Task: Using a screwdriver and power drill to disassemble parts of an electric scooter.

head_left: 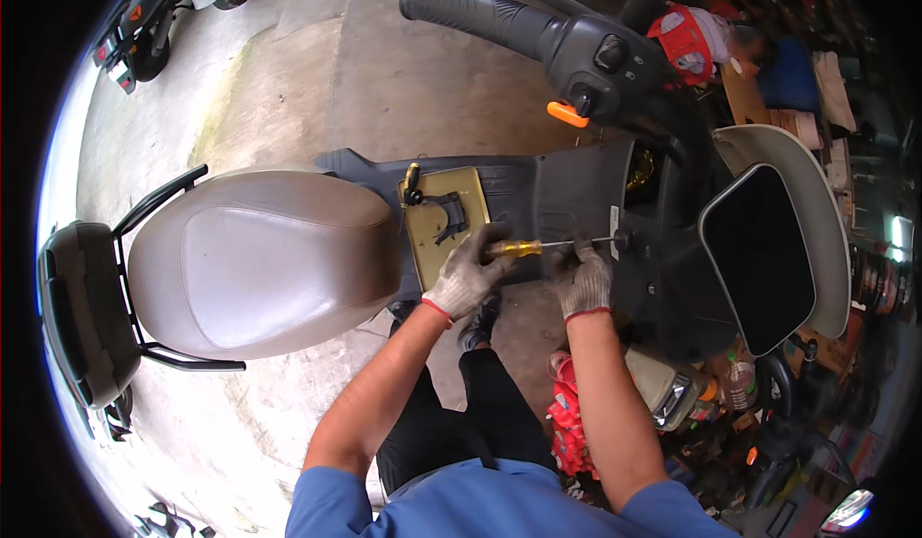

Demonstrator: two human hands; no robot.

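Note:
My left hand (465,277), in a pale work glove with a red cuff, closes around the yellow handle of a screwdriver (521,249). Its thin shaft runs level to the right, and the tip meets the dark inner front panel (629,288) of a scooter. My right hand (584,281), gloved alike and dirty at the fingers, has its fingertips closed at the shaft near the tip. Left of the hands, a gold-coloured tray (419,240) rests on the scooter's footboard. It holds a curved black plastic part (446,215) and a small tool with a yellow handle (413,175).
The beige scooter seat (279,259) lies to the left. Above the hands reaches the handlebar grip (480,12), with an orange lever (568,114). A black-faced beige panel (761,259) stands at right. Clutter, including a plastic bottle (740,382), crowds the lower right.

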